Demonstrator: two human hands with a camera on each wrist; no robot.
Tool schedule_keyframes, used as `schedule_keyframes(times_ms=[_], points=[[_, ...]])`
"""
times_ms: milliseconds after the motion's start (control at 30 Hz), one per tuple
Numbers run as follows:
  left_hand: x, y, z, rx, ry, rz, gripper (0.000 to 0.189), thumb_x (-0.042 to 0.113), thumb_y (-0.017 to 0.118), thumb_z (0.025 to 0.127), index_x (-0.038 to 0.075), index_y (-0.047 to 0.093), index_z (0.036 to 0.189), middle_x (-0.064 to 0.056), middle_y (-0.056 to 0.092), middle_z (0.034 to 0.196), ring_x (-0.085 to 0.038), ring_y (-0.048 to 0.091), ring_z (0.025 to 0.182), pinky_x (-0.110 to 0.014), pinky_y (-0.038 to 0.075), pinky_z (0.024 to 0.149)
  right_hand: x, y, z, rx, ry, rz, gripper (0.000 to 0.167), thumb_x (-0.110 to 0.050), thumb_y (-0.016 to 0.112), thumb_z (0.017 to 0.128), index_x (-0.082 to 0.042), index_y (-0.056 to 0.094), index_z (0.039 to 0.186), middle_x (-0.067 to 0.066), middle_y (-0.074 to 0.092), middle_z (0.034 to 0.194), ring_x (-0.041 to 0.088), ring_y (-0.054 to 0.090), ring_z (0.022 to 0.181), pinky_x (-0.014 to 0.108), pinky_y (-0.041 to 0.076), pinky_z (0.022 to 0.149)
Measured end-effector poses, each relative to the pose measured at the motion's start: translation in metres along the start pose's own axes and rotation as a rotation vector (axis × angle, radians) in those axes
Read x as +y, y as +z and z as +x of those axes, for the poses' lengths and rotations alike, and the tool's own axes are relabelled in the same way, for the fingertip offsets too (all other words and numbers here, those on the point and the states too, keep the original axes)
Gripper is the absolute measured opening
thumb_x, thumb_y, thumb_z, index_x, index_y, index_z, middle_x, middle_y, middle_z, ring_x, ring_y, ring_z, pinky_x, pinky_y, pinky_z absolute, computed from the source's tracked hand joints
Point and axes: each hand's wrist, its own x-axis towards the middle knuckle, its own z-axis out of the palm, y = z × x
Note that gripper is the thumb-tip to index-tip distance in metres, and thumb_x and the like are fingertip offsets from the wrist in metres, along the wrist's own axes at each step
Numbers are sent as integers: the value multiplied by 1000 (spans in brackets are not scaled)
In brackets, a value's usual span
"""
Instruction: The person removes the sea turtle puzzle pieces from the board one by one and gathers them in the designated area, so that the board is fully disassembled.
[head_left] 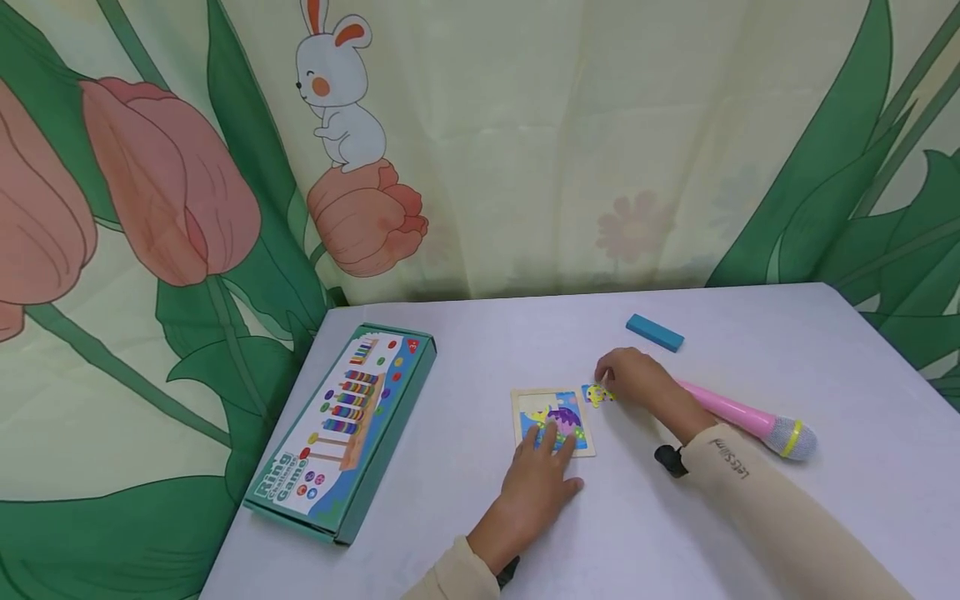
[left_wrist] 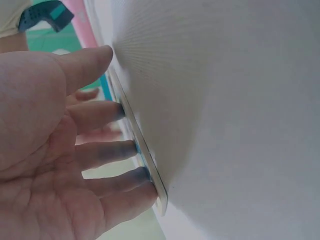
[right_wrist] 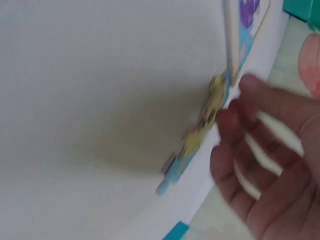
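My left hand [head_left: 534, 482] rests with fairly straight, spread fingers on a small wooden jigsaw puzzle [head_left: 516, 421]; in the left wrist view its fingertips [left_wrist: 131, 148] touch the board near its edge. The picture shows purple, yellow and blue, and bare wood shows along the top left. Just right of the board, yellow-and-blue puzzle pieces [head_left: 595, 395] lie on the table. Over them is my right hand [head_left: 636, 380], fingers loosely bent. In the right wrist view its thumb and fingertips [right_wrist: 228, 119] hover right beside the pieces [right_wrist: 192, 140], not closed round them.
A pink toy microphone [head_left: 738, 414] lies beyond the right forearm. Behind the right hand is a blue block [head_left: 655, 332]. A green ring game box [head_left: 352, 425] lies on the left of the white table [head_left: 465, 350]. A printed curtain [head_left: 525, 167] hangs behind.
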Motion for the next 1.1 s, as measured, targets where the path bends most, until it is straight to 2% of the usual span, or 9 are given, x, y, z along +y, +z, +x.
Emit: schedule_keyframes(times_ms=[100,200,267,467,533,733,867,1000,1100], points=[[1,0,0,-8,6,21,61,45,66,99,24,50,154,-7,40,161,-35,38,146,-43,42,112,-8,10,3,-59,-205,31,18,-1,72,95,-9,79,110,7,71,103,27,64,98,46,55,94],[1,-1,1,-11,16,53,61,46,65,99,24,50,154,-8,40,161,-35,38,146,-43,42,112,-13,16,6,-104,-343,37,21,-3,73,95,-13,79,112,1,67,103,20,62,93,40,56,91],[1,-2,2,-14,19,73,61,47,65,100,25,49,154,-7,40,161,-34,38,146,-42,42,112,-16,18,7,-106,-383,27,21,-3,73,94,-14,79,111,1,64,103,19,60,92,39,56,90],[1,-1,3,-21,23,113,61,48,63,100,25,48,155,-7,39,161,-34,38,146,-41,42,113,-20,19,6,-49,-418,-8,20,2,75,91,-15,78,100,2,64,107,25,60,103,47,52,100],[1,0,3,-24,19,97,61,48,63,100,25,48,155,-7,39,161,-34,38,147,-41,42,113,-20,20,5,-45,-407,6,21,2,74,91,-14,76,104,2,65,107,25,61,102,47,53,99],[1,0,2,-39,-6,20,62,47,66,99,26,49,155,-6,38,162,-34,36,148,-42,40,114,-10,17,3,-30,-305,216,22,3,71,94,-7,73,113,2,69,103,23,65,97,42,57,91],[1,-1,0,-31,-11,13,62,46,67,99,25,49,155,-6,37,163,-34,35,148,-43,39,114,7,-4,-2,5,-247,287,16,-1,71,95,-5,77,110,7,73,106,24,67,97,41,59,84],[1,0,0,-21,-11,-1,63,44,68,98,25,49,155,-6,38,162,-34,35,148,-43,40,114,29,-34,-12,-6,-99,298,18,-1,70,96,-2,77,112,15,72,111,29,66,100,40,60,78],[1,0,-1,-17,-11,-13,63,43,69,98,24,49,154,-6,37,162,-34,35,148,-43,40,114,43,-49,-17,-42,-27,236,18,1,71,94,0,78,110,16,71,106,32,62,98,40,59,78]])
